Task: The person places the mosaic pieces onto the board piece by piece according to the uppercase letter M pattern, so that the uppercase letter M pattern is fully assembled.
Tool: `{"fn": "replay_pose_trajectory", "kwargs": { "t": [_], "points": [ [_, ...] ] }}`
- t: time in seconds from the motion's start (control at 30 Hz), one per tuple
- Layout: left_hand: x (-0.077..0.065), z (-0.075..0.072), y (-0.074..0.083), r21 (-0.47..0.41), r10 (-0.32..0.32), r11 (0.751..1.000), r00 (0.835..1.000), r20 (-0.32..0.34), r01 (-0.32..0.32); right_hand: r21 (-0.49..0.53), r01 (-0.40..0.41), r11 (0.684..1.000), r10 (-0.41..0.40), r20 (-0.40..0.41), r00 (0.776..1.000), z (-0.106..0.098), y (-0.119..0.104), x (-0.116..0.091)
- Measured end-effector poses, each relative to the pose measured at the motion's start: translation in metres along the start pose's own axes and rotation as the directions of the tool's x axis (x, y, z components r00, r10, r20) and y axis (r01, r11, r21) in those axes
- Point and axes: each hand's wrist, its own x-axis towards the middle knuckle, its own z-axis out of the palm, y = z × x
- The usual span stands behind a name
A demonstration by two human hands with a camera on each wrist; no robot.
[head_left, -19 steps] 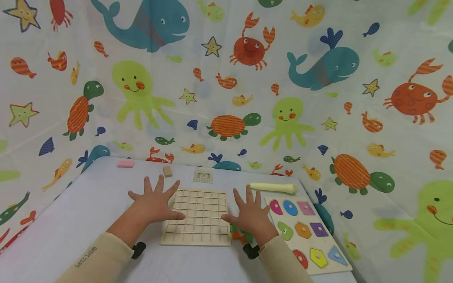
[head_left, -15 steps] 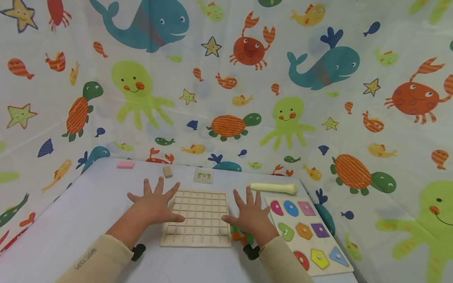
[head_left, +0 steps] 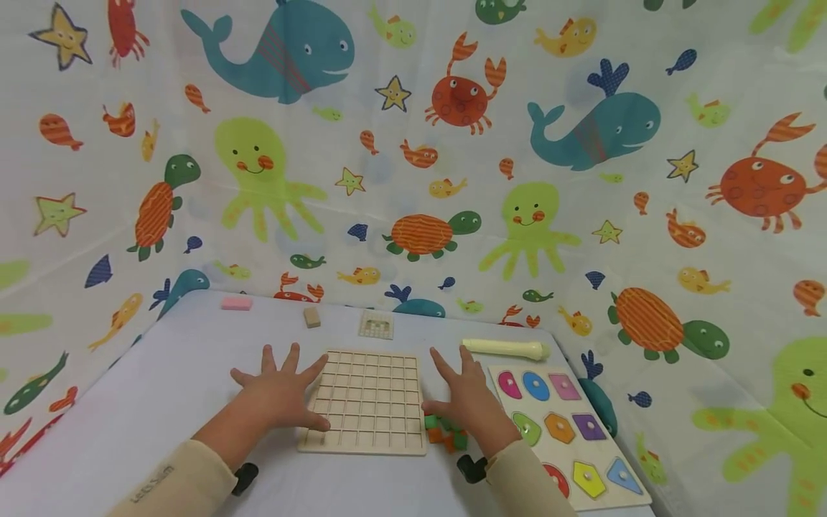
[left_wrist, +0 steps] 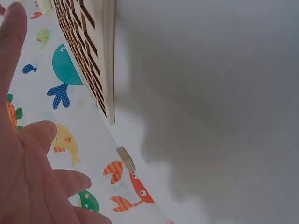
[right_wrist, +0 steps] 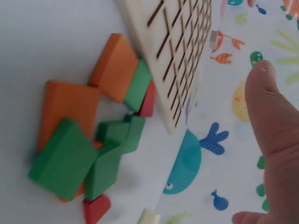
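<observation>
A wooden grid board (head_left: 370,403) lies flat on the white desk (head_left: 161,380), between two hands. The left hand (head_left: 274,395) is at the board's nine o'clock, with its thumb showing in front of the board's edge. The right hand (head_left: 472,402) is at three o'clock. Both hands have their fingers spread wide and loose, free of any toy.

A little heap of blocks (right_wrist: 105,170) lies just beside the board, between three and four o'clock, near the right hand. They are green, orange and red. That close-up is blurry, so I can't tell just how many there are.

Past the right hand, at three o'clock, is a shape puzzle (head_left: 570,456) with nine bright pieces. A pale yellow stick (head_left: 500,349) lies between two and three o'clock. A small square card (head_left: 376,324) is at twelve, a tan block (head_left: 312,317) at eleven, and a pink block (head_left: 236,304) at ten.
</observation>
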Motion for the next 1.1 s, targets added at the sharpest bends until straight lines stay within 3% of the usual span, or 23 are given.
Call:
{"fn": "replay_pose_trajectory", "kwargs": {
  "t": [0.17,0.3,0.43,0.67,0.83,1.1],
  "points": [
    [-0.005,0.001,-0.01,-0.045,-0.02,0.999,0.999,0.025,0.021,-0.031,0.025,0.999,-0.027,-0.057,0.998,0.001,0.009,-0.001],
    [-0.014,0.002,-0.013,-0.094,-0.026,0.995,0.995,0.098,0.035,-0.1,0.052,0.994,-0.06,-0.074,0.995,0.006,0.018,-0.003],
    [-0.022,0.01,-0.013,-0.125,-0.024,0.991,0.987,0.159,0.044,-0.111,0.059,0.992,-0.062,-0.021,0.998,0.014,0.027,-0.006],
    [-0.019,0.022,-0.01,-0.147,-0.016,0.989,0.995,0.102,0.031,-0.029,0.044,0.999,-0.043,0.018,0.999,0.013,0.03,0.001],
    [-0.015,0.025,-0.01,-0.154,0.033,0.988,0.993,0.115,-0.015,-0.038,0.045,0.998,-0.042,0.081,0.996,0.012,0.028,0.012],
    [-0.011,0.024,-0.002,-0.197,-0.029,0.979,0.986,0.164,0.061,-0.055,0.107,0.993,-0.097,0.165,0.982,0.019,0.024,0.024]
  ]
}}
